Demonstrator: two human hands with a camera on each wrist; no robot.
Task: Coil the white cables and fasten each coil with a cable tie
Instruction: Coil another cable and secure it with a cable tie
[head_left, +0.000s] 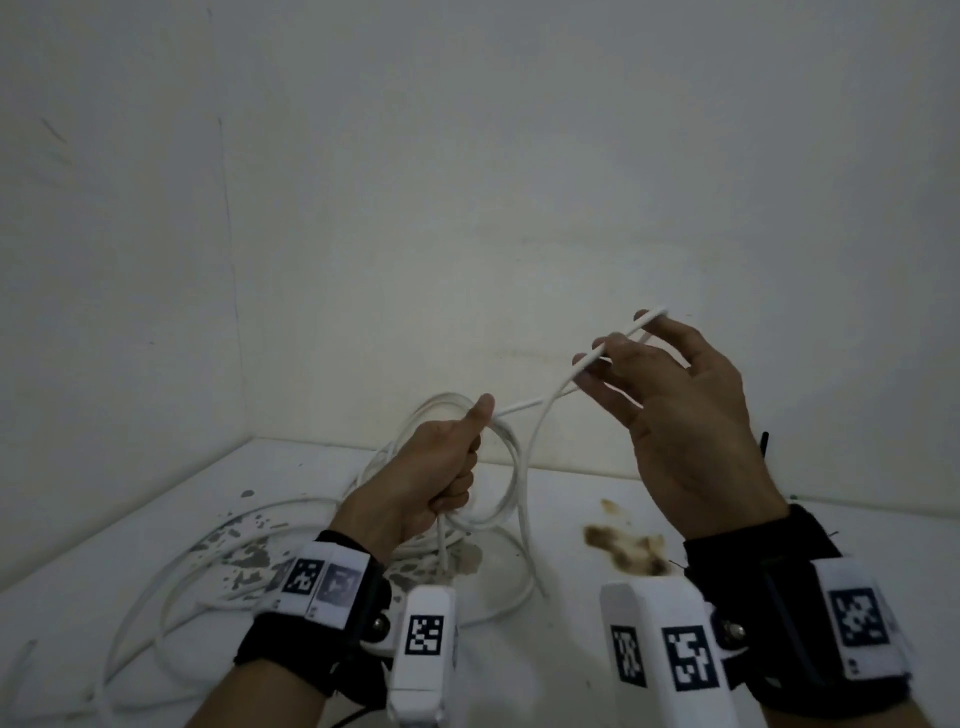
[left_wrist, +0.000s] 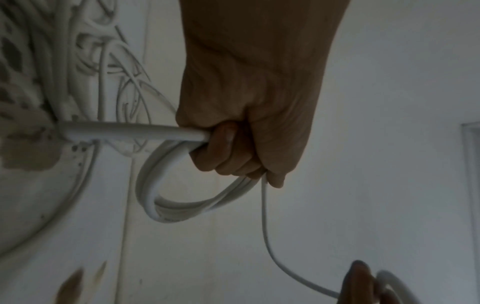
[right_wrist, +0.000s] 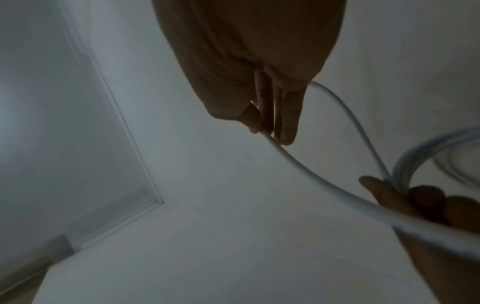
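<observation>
My left hand is raised above the table and grips a coil of white cable in its fist, thumb up. The left wrist view shows the loops hanging from the curled fingers. A free strand runs from that fist up and right to my right hand, which pinches it between thumb and fingers. The cable's end sticks out past them. In the right wrist view the strand leaves the fingertips toward the left hand. No cable tie is in view.
More loose white cable lies in wide loops on the white table at the left. Brown stains and chipped grey patches mark the tabletop. Pale walls meet in a corner behind the table.
</observation>
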